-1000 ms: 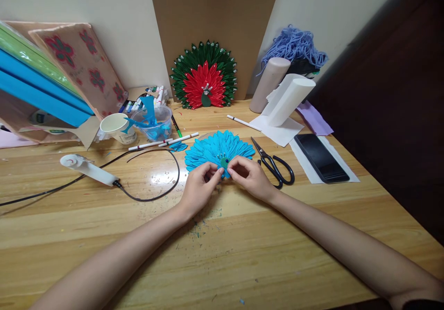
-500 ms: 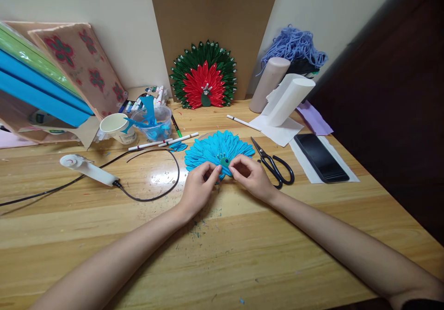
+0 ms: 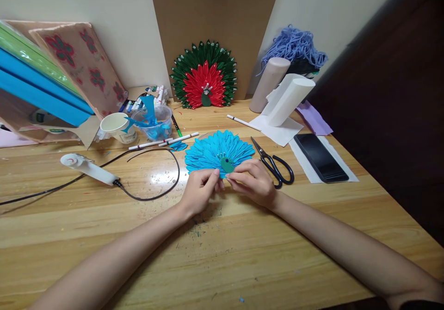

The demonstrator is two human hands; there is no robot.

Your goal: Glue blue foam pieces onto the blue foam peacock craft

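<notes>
A blue paper peacock (image 3: 220,147) with a fan of layered feathers lies on the table in front of me. Its green body piece (image 3: 227,164) carries a dark blue eye and a small pale crown at the top. My left hand (image 3: 201,187) is closed, thumb and fingers pinching the peacock's lower edge. Just across from it, my right hand (image 3: 255,181) pinches the same edge below the green piece. The fingertips of both hands nearly meet, and what lies directly between them is partly hidden.
Black-handled scissors (image 3: 275,164) lie close to my right hand, with a phone (image 3: 321,157) farther right. A corded white glue gun (image 3: 89,169) is at left. Behind are a plastic tub (image 3: 161,127), a paper cup (image 3: 118,127) and a red-green peacock (image 3: 204,76) against cardboard (image 3: 215,14).
Both hands have slid slightly down toward the peacock's bottom edge. More of the green body piece now shows between them, and the right fingers have extended leftward.
</notes>
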